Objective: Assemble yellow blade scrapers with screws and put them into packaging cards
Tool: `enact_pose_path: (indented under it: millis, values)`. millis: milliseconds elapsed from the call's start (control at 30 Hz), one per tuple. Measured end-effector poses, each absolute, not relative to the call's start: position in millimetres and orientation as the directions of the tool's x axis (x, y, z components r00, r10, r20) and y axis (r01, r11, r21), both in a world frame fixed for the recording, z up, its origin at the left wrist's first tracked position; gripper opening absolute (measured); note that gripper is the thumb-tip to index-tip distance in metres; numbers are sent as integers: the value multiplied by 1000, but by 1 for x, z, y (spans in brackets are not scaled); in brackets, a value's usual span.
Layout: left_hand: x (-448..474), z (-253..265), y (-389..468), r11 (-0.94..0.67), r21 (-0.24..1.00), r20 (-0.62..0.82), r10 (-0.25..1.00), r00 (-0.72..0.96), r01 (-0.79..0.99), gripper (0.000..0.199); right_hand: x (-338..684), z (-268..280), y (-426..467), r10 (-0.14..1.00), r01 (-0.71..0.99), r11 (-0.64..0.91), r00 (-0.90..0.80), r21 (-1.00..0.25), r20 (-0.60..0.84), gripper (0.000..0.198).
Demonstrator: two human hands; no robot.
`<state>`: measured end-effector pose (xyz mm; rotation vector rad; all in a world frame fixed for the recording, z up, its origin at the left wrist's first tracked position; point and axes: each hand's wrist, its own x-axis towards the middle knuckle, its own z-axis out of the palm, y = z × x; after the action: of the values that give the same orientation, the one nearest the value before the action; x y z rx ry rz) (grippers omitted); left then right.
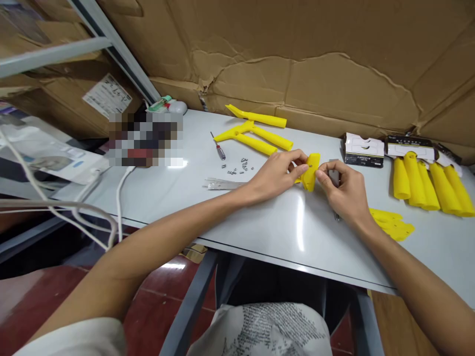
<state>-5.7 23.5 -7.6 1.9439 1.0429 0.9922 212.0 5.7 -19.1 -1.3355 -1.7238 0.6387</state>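
White cloth sleeve (85,340), between 7 and 8 o'clock | glossy pale table (260,230) | angular yellow piece (311,170), smooth, matte, 3 o'clock | left hand (276,173): fingers clamped on it | right hand (345,190): fingertips beside it, cannot tell whether gripping

- Part of the yellow piece (311,170) hides behind the left grip (276,172).
- Anything between the fingertips of the right grip (345,190) is too small to tell.
- A grey object (334,177) is partly covered by that grip; its kind is unclear.
- Flat yellow parts (394,226) lie partly behind the right forearm (408,267), which the right edge cuts off.
- Thin metal strips (224,185) vanish behind the left forearm (178,225).
- Metal bits (245,165) on the tabletop (267,222) are too small to identify.
- A pixelated patch (144,141) conceals its contents.
- The lettering on the carton label (107,96) is unreadable.
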Motion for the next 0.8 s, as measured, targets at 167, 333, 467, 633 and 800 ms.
enact_pose_path:
  millis: [167, 333, 467, 633, 800]
  values:
    - [-4, -10, 18, -370, 878, 260, 902, 345, 304, 12, 209, -24, 3, 876, 667, 428, -141, -610, 461, 27]
    - [-1, -3, 14, -305, 900, 184, 913, 363, 310, 9, 207, -32, -2, 823, 752, 470, -185, -462, 537, 27]
    - [-2, -1, 12, -285, 923, 165, 901, 402, 259, 13, 210, -28, 0, 807, 699, 519, -211, -491, 552, 20]
    - [-4, -6, 14, -336, 912, 212, 878, 429, 237, 14, 214, -22, 8, 839, 579, 510, -174, -636, 515, 29]
    - [-2, -6, 13, -319, 906, 192, 896, 400, 278, 14, 213, -21, 7, 832, 582, 504, -129, -638, 540, 45]
